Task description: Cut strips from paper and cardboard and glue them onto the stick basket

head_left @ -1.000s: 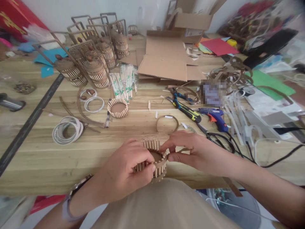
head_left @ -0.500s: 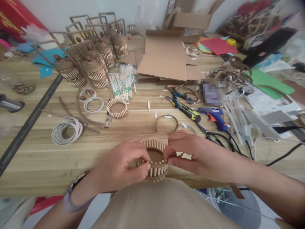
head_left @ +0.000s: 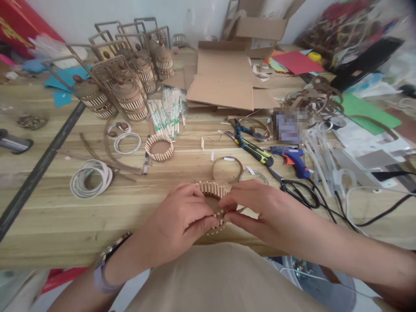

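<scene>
In front of my body stands a small round basket [head_left: 212,189], its wall made of upright wooden sticks and its base brown. My left hand [head_left: 183,214] is closed on the near rim, thumb outside and fingers over the inside. Close beside it, my right hand [head_left: 256,203] pinches the near right part of the rim, where a thin brown strip seems to run past its fingers. Between them the hands cover much of the near wall. Just beyond lie a brown ring [head_left: 228,169] with a white tab and a roll of tape [head_left: 260,175].
A similar stick ring [head_left: 159,147], rolls of white tape [head_left: 91,179] and bagged sticks [head_left: 167,113] lie left. A utility knife [head_left: 256,151], scissors [head_left: 299,190] and blue glue gun [head_left: 294,160] lie right. Finished lanterns [head_left: 130,99] and cardboard [head_left: 224,82] stand behind.
My left hand has slid right along the near rim, now almost touching my right hand. The basket has shifted a little away from my body and more of its near wall is covered.
</scene>
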The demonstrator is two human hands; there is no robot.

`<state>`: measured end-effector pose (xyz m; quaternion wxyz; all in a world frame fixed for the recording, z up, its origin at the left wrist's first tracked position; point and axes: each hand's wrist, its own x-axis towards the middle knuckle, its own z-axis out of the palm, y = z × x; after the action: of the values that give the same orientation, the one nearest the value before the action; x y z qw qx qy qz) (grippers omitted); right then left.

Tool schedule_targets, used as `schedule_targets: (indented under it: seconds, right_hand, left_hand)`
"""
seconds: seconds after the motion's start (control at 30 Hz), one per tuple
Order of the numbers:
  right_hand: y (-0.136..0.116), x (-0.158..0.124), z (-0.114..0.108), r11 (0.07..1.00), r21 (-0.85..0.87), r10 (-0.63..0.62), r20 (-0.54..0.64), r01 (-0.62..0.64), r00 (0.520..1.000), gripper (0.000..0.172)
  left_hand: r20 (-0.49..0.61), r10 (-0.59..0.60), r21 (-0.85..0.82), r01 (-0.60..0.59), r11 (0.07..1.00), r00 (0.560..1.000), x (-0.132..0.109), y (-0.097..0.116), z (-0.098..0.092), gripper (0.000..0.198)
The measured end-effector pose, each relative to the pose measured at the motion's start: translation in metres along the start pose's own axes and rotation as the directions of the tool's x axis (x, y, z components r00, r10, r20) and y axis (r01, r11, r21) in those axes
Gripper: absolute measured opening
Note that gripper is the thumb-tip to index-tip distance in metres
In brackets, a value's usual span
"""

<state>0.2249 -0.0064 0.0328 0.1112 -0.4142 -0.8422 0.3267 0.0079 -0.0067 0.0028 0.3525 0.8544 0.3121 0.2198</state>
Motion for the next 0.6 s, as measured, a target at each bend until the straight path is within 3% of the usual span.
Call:
schedule_targets:
  seconds: [0.17, 0.4, 0.6]
  right_hand:
    - [0.003, -0.009, 0.003, 0.982, 0.095, 0.166, -0.015, -0.164, 0.986, 0.019]
    - [0.005, -0.018, 0.01, 0.99, 0.051, 0.138, -0.062, -0.135, 0.989, 0.017]
    - [0.012, -0.02, 0.008, 0.991, -0.067, 0.091, -0.259, -0.112, 0.962, 0.014]
  left_hand:
    - [-0.041, -0.02, 0.044, 0.021, 0.999, 0.999, -0.004, -0.003, -0.001, 0.032]
    - [-0.055, -0.022, 0.047, 0.025, 0.999, 0.998, -0.007, -0.003, -0.003, 0.03]
    - [-0.041, -0.032, 0.048, 0.034, 0.998, 0.999, -0.012, -0.002, -0.008, 0.026]
